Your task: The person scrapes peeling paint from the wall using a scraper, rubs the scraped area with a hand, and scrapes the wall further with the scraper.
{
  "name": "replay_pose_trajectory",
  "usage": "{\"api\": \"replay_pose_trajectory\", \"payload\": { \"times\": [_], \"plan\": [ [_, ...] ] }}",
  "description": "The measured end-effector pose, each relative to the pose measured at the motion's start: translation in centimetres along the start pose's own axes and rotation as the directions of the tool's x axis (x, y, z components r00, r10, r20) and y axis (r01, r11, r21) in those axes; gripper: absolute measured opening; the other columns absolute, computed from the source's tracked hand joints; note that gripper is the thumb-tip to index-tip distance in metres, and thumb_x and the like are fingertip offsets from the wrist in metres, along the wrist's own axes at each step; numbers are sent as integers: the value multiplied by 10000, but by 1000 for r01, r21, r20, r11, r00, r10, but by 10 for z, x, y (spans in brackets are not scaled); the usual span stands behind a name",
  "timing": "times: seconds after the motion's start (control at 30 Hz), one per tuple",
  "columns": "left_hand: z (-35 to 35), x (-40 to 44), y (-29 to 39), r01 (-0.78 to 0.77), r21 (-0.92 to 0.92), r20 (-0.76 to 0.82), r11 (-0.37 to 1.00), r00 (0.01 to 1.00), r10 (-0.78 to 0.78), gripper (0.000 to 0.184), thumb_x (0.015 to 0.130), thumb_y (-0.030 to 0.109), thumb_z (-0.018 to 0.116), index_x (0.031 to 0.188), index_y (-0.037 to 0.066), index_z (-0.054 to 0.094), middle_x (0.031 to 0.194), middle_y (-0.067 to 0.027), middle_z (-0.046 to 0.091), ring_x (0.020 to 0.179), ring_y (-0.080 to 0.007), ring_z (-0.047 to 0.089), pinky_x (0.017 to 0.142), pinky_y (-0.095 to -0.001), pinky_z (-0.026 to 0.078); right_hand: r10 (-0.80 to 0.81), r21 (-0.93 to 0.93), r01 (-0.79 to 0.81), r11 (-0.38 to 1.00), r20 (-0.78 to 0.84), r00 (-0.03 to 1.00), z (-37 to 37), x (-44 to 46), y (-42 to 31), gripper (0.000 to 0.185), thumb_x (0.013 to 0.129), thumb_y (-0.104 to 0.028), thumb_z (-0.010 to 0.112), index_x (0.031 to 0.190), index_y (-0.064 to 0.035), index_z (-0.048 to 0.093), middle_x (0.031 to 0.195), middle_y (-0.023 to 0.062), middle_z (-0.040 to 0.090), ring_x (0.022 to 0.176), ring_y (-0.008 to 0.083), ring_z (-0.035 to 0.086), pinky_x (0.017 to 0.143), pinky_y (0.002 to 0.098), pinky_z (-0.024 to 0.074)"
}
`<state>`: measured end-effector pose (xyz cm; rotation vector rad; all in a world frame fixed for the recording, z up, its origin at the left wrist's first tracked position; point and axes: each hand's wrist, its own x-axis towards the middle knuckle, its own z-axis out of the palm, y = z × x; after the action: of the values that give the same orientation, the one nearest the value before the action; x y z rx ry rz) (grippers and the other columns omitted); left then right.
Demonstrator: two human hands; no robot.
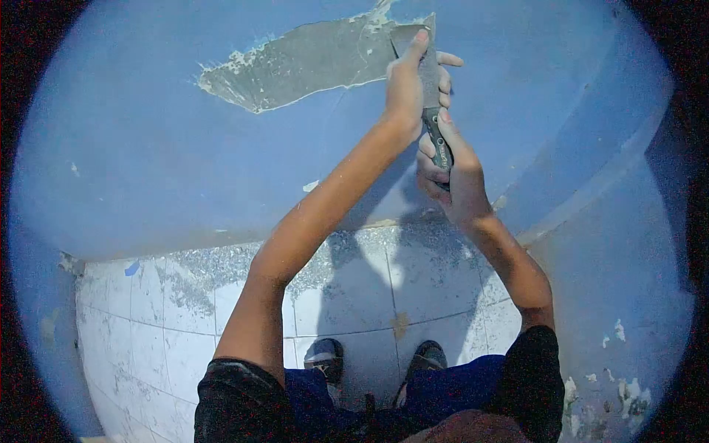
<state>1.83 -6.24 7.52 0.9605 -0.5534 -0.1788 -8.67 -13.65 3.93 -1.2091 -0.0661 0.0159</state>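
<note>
My right hand (459,170) is wrapped round the dark handle of a scraper (440,148), its thumb along the handle. Above it, my left hand (408,87) grips the scraper's wide grey blade, thumb on the near face and fingers behind its right side. The blade's top end is against the blue wall (221,162), at the right end of a bare grey patch (317,63) with ragged whitish edges. What the blade's edge touches is partly hidden by my left thumb.
Below the wall lies a white tiled floor (354,288) with scattered flakes and dust. Two shoes (325,352) stand on it. A blue side wall (613,295) with chipped spots rises at the right; a blue flake (132,268) lies at the left.
</note>
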Motion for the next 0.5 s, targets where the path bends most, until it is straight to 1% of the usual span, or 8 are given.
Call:
{"api": "replay_pose_trajectory", "payload": {
  "times": [0.07, 0.13, 0.17, 0.23, 0.27, 0.37, 0.47, 0.5],
  "plan": [
    [5, 1, 0, -35, 33, -20, 999, 999, 35, 585, 929, 525, 406, 925, -17, 626, 539, -9, 481, 408, -93, 455, 406, -231, 389, 12, 65, -15, 998, 44, 999, -1, 1, -2, 402, 981, -441, 348, 720, -145, 423, 469, -73, 295, 321, 53, 222, 308, 209, 179],
    [7, 1, 2, -61, 72, -42, 996, 997, 64, 576, 933, 515, 400, 906, -15, 625, 539, -11, 479, 407, -97, 449, 412, -239, 394, -19, 40, 16, 999, 90, 996, -6, 2, -6, 430, 960, -488, 375, 728, -132, 448, 479, -62, 325, 338, 60, 254, 323, 223, 178],
    [8, 3, 3, -54, 41, -49, 998, 997, 56, 573, 935, 512, 398, 898, -13, 623, 537, -9, 476, 405, -97, 446, 408, -237, 388, -31, 29, 27, 999, 115, 993, -7, 2, -7, 448, 949, -511, 388, 732, -126, 460, 484, -56, 340, 346, 63, 271, 330, 229, 178],
    [14, 2, 6, -27, -24, -66, 999, 997, 26, 566, 939, 507, 393, 883, -9, 619, 533, -6, 472, 402, -97, 440, 399, -233, 377, -19, 14, 18, 1000, 69, 997, -2, -2, -10, 426, 968, -480, 367, 726, -138, 443, 473, -66, 307, 331, 52, 233, 315, 223, 172],
    [11, 1, 2, -15, -13, -70, 1000, 997, 15, 561, 939, 506, 394, 876, -6, 614, 528, -2, 466, 402, -98, 437, 395, -230, 370, -20, 2, 20, 1000, 51, 999, 0, -2, -12, 416, 977, -465, 356, 723, -144, 434, 467, -70, 290, 323, 46, 215, 308, 219, 170],
    [6, 1, -5, -18, 10, -63, 1000, 998, 18, 544, 938, 502, 398, 851, 5, 601, 512, 6, 451, 397, -99, 426, 382, -224, 348, 31, -53, -38, 998, -132, 991, 2, -2, 3, 434, 970, -480, 369, 702, -147, 445, 470, -69, 298, 324, 52, 217, 315, 226, 167],
    [6, 1, -2, -29, -12, -73, 1000, 997, 28, 524, 936, 494, 407, 818, 18, 590, 493, 9, 436, 386, -101, 419, 366, -222, 334, -21, -122, 17, 992, -27, 999, 1, -4, -10, 451, 960, -499, 384, 677, -153, 446, 482, -72, 314, 340, 53, 237, 324, 227, 164],
    [9, -1, 2, -19, -28, -81, 999, 997, 17, 516, 935, 490, 410, 808, 22, 586, 489, 9, 432, 383, -101, 420, 362, -223, 334, -6, -111, 2, 994, -36, 999, 1, -5, -7, 453, 958, -502, 388, 675, -153, 445, 486, -73, 317, 346, 51, 244, 326, 226, 166]
  ]
}}
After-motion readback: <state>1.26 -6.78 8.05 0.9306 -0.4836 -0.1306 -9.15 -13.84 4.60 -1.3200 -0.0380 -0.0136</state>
